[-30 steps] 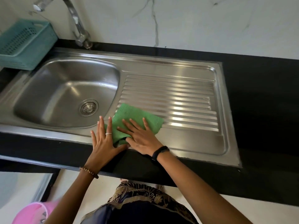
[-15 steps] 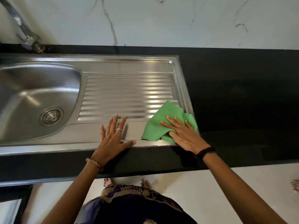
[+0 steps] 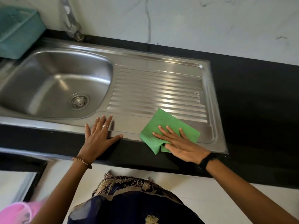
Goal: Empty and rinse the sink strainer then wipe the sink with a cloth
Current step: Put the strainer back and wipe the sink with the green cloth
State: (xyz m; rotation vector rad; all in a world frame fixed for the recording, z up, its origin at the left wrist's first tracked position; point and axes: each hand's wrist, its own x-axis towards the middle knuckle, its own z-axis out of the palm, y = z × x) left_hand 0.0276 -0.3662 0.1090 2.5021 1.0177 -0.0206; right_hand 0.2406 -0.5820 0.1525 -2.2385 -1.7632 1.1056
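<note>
A stainless steel sink (image 3: pixel 53 88) with a ribbed drainboard (image 3: pixel 158 91) is set into a black counter. The round metal strainer (image 3: pixel 79 101) sits in the drain at the basin's bottom. A green cloth (image 3: pixel 168 125) lies on the drainboard's front right part, one corner folded over the sink's front rim. My right hand (image 3: pixel 179 143) presses flat on the cloth, fingers spread. My left hand (image 3: pixel 99 136) rests flat and open on the sink's front rim, left of the cloth, holding nothing.
A metal tap (image 3: pixel 71 25) rises behind the basin. A teal plastic basket (image 3: pixel 17 31) stands at the back left. The black counter (image 3: pixel 258 97) extends to the right. A pink object (image 3: pixel 14 212) is on the floor at lower left.
My right hand slid the green cloth from beside the basin rightward along the drainboard's front, then back a little to the left. My left hand stayed flat on the front rim.
</note>
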